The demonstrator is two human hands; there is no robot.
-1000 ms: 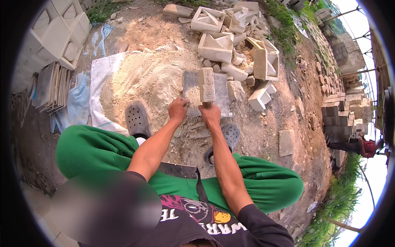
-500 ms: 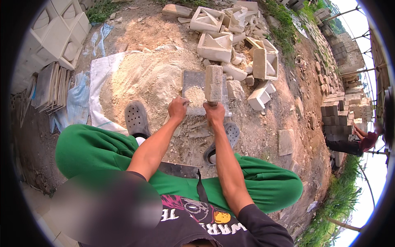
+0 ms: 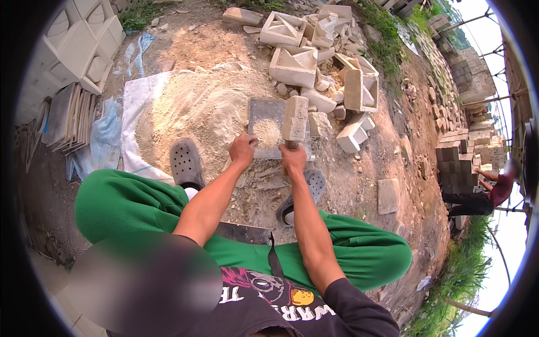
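My right hand is wrapped round the handle of a mallet with a blocky, dust-coated head. The head is over the right part of a dark flat slab on the ground. Pale crushed stone lies in a small heap on that slab. At the slab's near left corner, my left hand has its fingers curled in; whatever they hold, if anything, cannot be made out. Both forearms reach forward between my knees.
White sacking with pale grit spreads to the left. Broken cream blocks are heaped beyond the slab. My shoes flank my hands. Thin boards lean at far left. Another person works by stacked grey blocks at right.
The mallet head has shifted slightly toward me and to the right. My left hand stays almost in place. The person at far right has straightened somewhat.
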